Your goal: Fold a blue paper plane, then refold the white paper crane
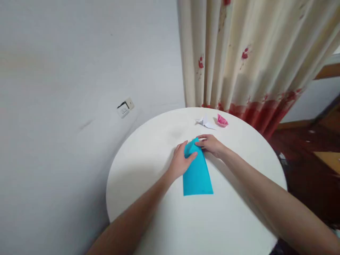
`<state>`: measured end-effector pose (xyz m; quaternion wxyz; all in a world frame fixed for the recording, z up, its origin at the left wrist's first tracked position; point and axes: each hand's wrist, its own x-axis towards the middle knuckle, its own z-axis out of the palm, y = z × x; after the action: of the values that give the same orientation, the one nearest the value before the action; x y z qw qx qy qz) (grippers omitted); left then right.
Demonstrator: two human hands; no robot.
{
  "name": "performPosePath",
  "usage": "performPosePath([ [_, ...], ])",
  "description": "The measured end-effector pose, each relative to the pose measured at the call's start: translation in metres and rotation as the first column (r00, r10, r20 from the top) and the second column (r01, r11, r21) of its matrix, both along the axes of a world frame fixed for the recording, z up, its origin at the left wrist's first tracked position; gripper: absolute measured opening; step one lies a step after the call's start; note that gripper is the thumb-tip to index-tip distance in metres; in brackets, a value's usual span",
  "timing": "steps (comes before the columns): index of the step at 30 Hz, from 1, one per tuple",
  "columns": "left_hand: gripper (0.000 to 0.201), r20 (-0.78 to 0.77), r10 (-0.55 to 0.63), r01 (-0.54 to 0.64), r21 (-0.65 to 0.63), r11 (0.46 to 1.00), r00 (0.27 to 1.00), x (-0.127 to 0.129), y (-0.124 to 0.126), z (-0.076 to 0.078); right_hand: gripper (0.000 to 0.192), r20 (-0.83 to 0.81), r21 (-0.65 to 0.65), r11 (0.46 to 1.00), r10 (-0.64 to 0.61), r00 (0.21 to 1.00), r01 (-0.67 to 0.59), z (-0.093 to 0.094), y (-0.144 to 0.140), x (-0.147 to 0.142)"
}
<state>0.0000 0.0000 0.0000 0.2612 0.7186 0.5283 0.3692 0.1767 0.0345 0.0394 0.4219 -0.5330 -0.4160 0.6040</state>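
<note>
A folded blue sheet of paper (198,175) lies flat on the round white table (148,156), its far end narrowed to a point. My left hand (181,160) presses on the sheet's far left part, thumb laid across the paper. My right hand (211,144) rests on the far right corner, fingertips pinching the fold near the tip. Both hands touch the paper from opposite sides.
Beyond the hands sit a small white folded paper figure (205,122) and a small pink folded paper boat (222,120) near the table's far edge. A cream curtain with red flowers (247,60) hangs behind. A wall socket (125,107) is on the white wall at left.
</note>
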Motion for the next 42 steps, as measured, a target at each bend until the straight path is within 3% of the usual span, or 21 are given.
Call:
performPosePath([
  [6, 0.068, -0.005, 0.019, -0.019, -0.028, 0.999, 1.000, -0.001, 0.002, 0.005, 0.029, -0.057, 0.047, 0.998, 0.046, 0.997, -0.043, -0.001, -0.004, -0.008],
  [9, 0.060, -0.025, -0.001, 0.000, -0.048, 0.999, 1.000, -0.005, 0.009, 0.003, 0.025, 0.054, 0.107, 0.991, 0.070, 0.996, -0.076, -0.004, -0.004, -0.009],
  [13, 0.051, -0.065, 0.007, -0.011, -0.058, 0.998, 0.998, -0.006, 0.017, 0.001, 0.027, 0.153, 0.069, 0.989, 0.120, 0.981, -0.131, -0.006, 0.000, -0.001],
  [15, 0.044, -0.041, 0.030, -0.032, -0.049, 0.998, 0.999, -0.004, 0.019, 0.002, 0.021, 0.160, 0.044, 0.986, 0.151, 0.976, -0.160, -0.004, 0.003, 0.006],
  [20, 0.037, 0.073, 0.000, 0.004, -0.049, 0.999, 0.997, 0.004, 0.014, 0.007, 0.031, 0.258, 0.108, 0.978, 0.144, 0.956, -0.176, -0.001, 0.008, 0.016],
  [23, 0.047, 0.139, -0.030, 0.040, -0.070, 0.997, 0.990, 0.007, 0.005, 0.010, 0.034, 0.276, 0.169, 0.972, 0.112, 0.955, -0.163, -0.005, 0.010, 0.013],
  [27, 0.083, 0.168, 0.008, 0.005, -0.075, 0.997, 0.986, 0.008, -0.004, 0.012, 0.048, 0.311, 0.311, 0.937, 0.058, 0.949, -0.160, -0.008, 0.010, 0.004],
  [31, 0.110, 0.220, -0.005, 0.035, -0.136, 0.990, 0.975, 0.005, -0.006, 0.016, 0.059, 0.272, 0.404, 0.889, 0.106, 0.956, -0.213, -0.003, 0.004, -0.002],
  [35, 0.102, 0.320, 0.008, 0.075, -0.247, 0.966, 0.947, -0.003, -0.004, 0.028, 0.062, 0.264, 0.457, 0.855, 0.131, 0.956, -0.244, 0.005, 0.004, 0.007],
  [38, 0.093, 0.436, 0.106, 0.056, -0.342, 0.938, 0.894, -0.012, 0.002, 0.038, 0.062, 0.319, 0.441, 0.852, 0.147, 0.936, -0.284, 0.004, 0.013, 0.021],
  [42, 0.091, 0.409, 0.168, 0.041, -0.455, 0.889, 0.897, -0.028, 0.014, 0.044, 0.055, 0.452, 0.440, 0.811, 0.171, 0.876, -0.385, -0.009, 0.031, 0.040],
])
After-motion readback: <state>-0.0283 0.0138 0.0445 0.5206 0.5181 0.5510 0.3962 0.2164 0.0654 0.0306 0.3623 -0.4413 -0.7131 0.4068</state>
